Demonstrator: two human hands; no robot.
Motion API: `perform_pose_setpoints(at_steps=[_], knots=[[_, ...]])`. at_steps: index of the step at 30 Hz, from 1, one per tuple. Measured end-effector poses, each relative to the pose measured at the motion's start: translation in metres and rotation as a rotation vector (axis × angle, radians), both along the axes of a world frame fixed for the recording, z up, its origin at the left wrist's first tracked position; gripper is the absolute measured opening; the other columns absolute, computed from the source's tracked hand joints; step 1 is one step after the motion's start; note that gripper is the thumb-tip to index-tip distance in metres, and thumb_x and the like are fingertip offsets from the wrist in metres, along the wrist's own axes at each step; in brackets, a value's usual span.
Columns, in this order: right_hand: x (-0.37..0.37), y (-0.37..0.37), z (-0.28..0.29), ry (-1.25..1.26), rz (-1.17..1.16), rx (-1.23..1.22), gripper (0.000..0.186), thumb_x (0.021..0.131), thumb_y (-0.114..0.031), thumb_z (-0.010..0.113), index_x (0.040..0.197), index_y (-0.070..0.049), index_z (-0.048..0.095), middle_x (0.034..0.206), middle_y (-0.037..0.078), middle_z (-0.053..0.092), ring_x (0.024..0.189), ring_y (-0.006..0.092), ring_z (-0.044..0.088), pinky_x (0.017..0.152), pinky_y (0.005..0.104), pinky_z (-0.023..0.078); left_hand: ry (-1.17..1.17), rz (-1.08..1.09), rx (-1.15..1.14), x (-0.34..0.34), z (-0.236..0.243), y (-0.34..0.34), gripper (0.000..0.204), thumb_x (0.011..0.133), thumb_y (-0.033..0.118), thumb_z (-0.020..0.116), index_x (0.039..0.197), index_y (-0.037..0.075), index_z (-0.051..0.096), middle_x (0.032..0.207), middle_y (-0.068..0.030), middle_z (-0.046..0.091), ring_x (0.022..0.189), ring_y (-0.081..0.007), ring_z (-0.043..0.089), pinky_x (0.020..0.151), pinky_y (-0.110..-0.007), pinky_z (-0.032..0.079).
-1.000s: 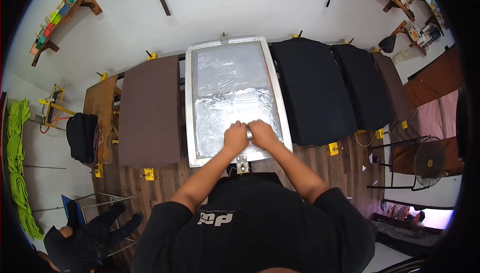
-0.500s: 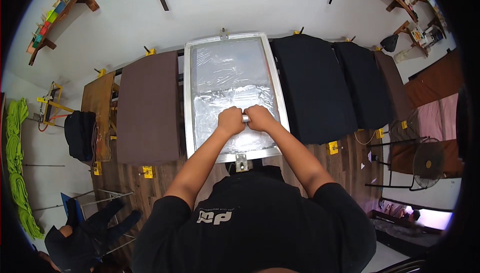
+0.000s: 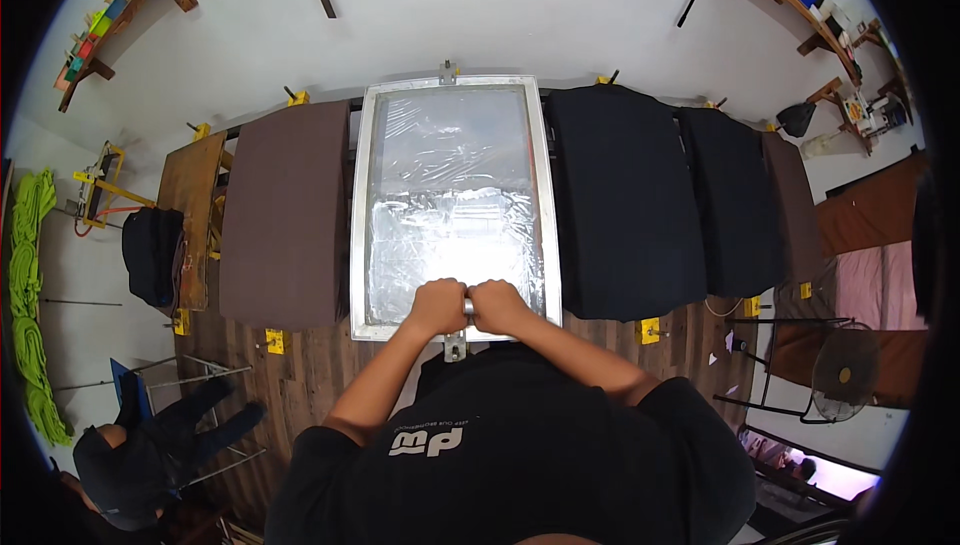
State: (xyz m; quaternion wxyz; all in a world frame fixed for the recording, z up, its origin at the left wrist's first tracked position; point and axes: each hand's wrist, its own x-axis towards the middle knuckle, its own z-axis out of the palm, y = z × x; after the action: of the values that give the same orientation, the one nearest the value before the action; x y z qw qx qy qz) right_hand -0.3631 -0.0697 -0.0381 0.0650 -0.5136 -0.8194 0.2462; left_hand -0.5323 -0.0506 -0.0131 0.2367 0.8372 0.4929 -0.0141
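My left hand (image 3: 438, 307) and my right hand (image 3: 498, 307) are both closed in fists, side by side at the near end of a screen-printing frame. Between them shows a short silver bar handle (image 3: 468, 308); the rest of this tool is hidden under my fingers. The frame has a pale metal rim (image 3: 362, 225). Its inside is covered with wrinkled clear film (image 3: 450, 145) that glares in the light. A metal bracket (image 3: 456, 349) sits at the frame's near edge, close to my body, and another (image 3: 447, 73) at its far edge.
A brown cloth-covered board (image 3: 285, 215) stands left of the frame, black cloth-covered boards (image 3: 628, 205) right of it. Farther left are a bare wooden board (image 3: 190, 205) and dark folded cloth (image 3: 152, 257). A person (image 3: 130, 465) is at lower left; a fan (image 3: 845, 375) stands right.
Both fists have drawn the silver handle toward my body, from the lower middle of the film to the frame's near end. My view has shifted slightly.
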Motion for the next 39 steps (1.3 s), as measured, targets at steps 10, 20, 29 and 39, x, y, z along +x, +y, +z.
perform_pose_setpoints(at_steps=[10, 20, 29, 39], knots=[[0.011, 0.051, 0.013, -0.009, -0.108, 0.07, 0.023, 0.073, -0.012, 0.068, 0.094, -0.006, 0.076, 0.087, 0.019, 0.073, 0.081, 0.038, 0.071, 0.073, 0.0489, 0.058, -0.006, 0.0, 0.115, 0.016, -0.01, 0.053, 0.022, 0.071, 0.021, 0.072, 0.089, 0.008, 0.075, 0.092, -0.0152, 0.071, 0.089, -0.0354, 0.07, 0.076, -0.047, 0.057], [0.006, -0.021, -0.002, 0.043, -0.023, 0.112, 0.03, 0.067, -0.007, 0.069, 0.096, -0.003, 0.071, 0.086, 0.019, 0.07, 0.085, 0.0383, 0.069, 0.075, 0.0483, 0.057, -0.135, 0.057, 0.125, 0.003, -0.017, -0.024, 0.027, 0.068, 0.016, 0.073, 0.093, 0.005, 0.071, 0.088, -0.0158, 0.068, 0.084, -0.0374, 0.069, 0.075, -0.047, 0.058], [0.018, 0.079, 0.012, -0.05, -0.035, 0.22, 0.017, 0.069, -0.012, 0.07, 0.084, -0.004, 0.073, 0.085, 0.021, 0.073, 0.081, 0.0408, 0.071, 0.077, 0.049, 0.058, -0.11, 0.066, 0.291, 0.019, -0.021, 0.073, 0.024, 0.07, 0.021, 0.07, 0.088, 0.006, 0.075, 0.092, -0.0185, 0.073, 0.087, -0.0365, 0.072, 0.077, -0.048, 0.058], [0.007, 0.002, -0.005, -0.077, 0.012, 0.058, 0.024, 0.067, -0.021, 0.072, 0.084, -0.004, 0.074, 0.078, 0.023, 0.071, 0.077, 0.0423, 0.07, 0.075, 0.0497, 0.057, 0.021, -0.071, 0.045, 0.001, -0.016, 0.002, 0.028, 0.066, 0.02, 0.068, 0.09, 0.008, 0.077, 0.086, -0.0202, 0.074, 0.083, -0.0378, 0.073, 0.076, -0.047, 0.059]])
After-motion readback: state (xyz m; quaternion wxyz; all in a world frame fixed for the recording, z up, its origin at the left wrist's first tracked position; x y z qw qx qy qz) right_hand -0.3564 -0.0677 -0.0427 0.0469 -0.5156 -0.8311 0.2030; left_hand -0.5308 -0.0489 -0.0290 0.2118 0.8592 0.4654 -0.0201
